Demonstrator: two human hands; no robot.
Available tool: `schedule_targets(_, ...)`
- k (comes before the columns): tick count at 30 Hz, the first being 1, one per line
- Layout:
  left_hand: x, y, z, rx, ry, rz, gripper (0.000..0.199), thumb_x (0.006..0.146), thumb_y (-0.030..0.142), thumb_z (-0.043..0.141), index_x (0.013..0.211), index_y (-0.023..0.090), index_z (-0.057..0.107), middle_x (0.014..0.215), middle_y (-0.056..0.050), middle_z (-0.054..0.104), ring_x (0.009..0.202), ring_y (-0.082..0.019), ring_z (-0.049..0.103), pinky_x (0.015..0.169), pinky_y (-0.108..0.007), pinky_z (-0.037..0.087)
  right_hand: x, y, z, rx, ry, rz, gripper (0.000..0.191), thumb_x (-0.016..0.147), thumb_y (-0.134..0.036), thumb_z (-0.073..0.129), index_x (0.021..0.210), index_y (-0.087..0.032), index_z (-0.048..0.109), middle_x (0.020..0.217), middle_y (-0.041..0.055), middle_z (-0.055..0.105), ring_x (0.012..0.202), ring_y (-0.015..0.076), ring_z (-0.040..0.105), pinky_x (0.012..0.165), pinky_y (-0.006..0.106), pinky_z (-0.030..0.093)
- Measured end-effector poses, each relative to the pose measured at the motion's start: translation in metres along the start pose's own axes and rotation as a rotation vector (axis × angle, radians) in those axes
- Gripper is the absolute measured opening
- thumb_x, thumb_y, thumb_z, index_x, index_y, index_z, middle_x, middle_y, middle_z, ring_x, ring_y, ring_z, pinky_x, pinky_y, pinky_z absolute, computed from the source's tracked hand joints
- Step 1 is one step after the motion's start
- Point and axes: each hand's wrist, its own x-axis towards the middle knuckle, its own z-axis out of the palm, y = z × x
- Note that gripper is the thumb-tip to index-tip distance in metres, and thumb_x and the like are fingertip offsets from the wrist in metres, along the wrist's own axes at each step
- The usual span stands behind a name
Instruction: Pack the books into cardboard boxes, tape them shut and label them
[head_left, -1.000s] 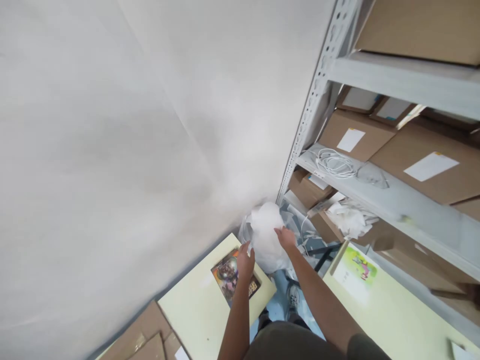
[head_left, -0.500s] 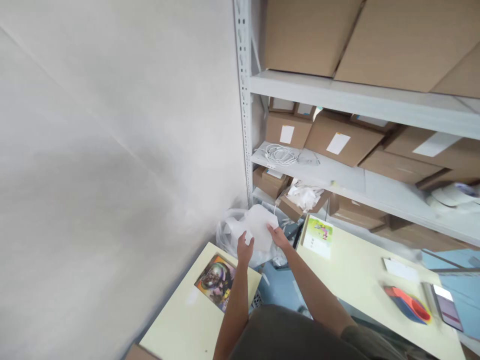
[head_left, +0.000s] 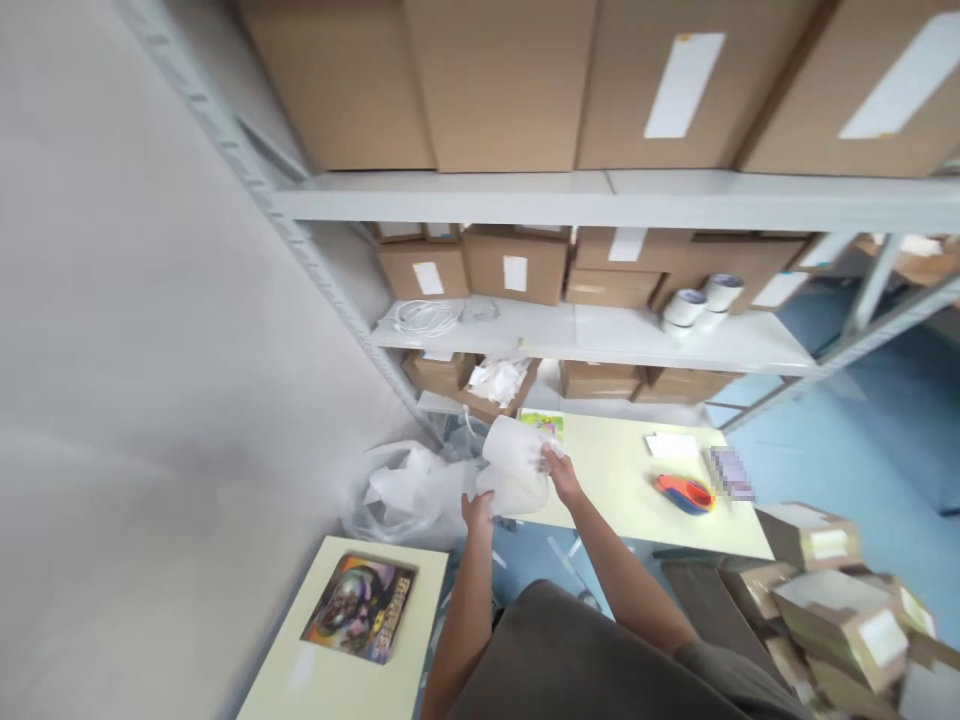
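A white, thin, translucent sheet (head_left: pixel 514 462) hangs curled between my two hands, over the gap between two pale yellow tables. My right hand (head_left: pixel 559 472) pinches its right side. My left hand (head_left: pixel 478 508) is closed on its lower left edge. Just left of the sheet, a clear plastic bag (head_left: pixel 405 492) holds more white material. Behind the sheet, a green and pink picture card (head_left: pixel 541 424) lies partly covered on the right table.
Left table (head_left: pixel 277 690) bears a colourful picture book (head_left: pixel 360 607). Right table (head_left: pixel 600 455) holds a red and blue object (head_left: pixel 685 494), a white card and a phone. Metal shelves (head_left: pixel 525 325) with cartons stand ahead; small boxes (head_left: pixel 840 610) are piled lower right.
The view has turned right, bringing the box pile and blue floor into sight. The sheet has moved right, away from the plastic bag, and my left hand has closed on its edge.
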Motion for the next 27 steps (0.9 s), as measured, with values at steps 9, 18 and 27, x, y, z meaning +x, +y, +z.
schedule_targets(9,-0.089,0.029,0.147,-0.258,-0.268,-0.085,0.04,0.061,0.048,0.089,0.077,0.014,0.075,0.067,-0.008,0.074,0.079,-0.03,0.078,0.073,-0.038,0.063,-0.04,-0.043,-0.215,0.273,0.39,-0.105,0.058,0.078,-0.063,0.08,0.115,-0.02,0.069,0.113,0.0117,0.08,0.099,0.0304,0.079,0.083,0.04,0.063)
schedule_targets(18,-0.083,0.048,0.13,-0.279,-0.187,-0.024,0.027,0.056,0.028,0.089,0.074,0.015,0.073,0.068,-0.005,0.075,0.064,-0.02,0.073,0.066,-0.032,0.063,-0.021,-0.042,-0.283,0.338,0.567,-0.141,0.042,0.073,-0.05,0.08,0.101,-0.021,0.068,0.104,0.0097,0.079,0.1,0.0283,0.078,0.086,0.04,0.062)
schedule_targets(27,-0.024,0.051,0.041,-0.208,-0.003,0.086,0.022,0.061,0.025,0.085,0.079,0.017,0.076,0.072,-0.003,0.077,0.071,-0.023,0.075,0.068,-0.033,0.063,-0.003,-0.007,-0.23,0.261,0.649,-0.021,0.074,0.075,-0.051,0.074,0.141,-0.025,0.053,0.109,0.006,0.076,0.089,0.0221,0.079,0.08,0.036,0.062)
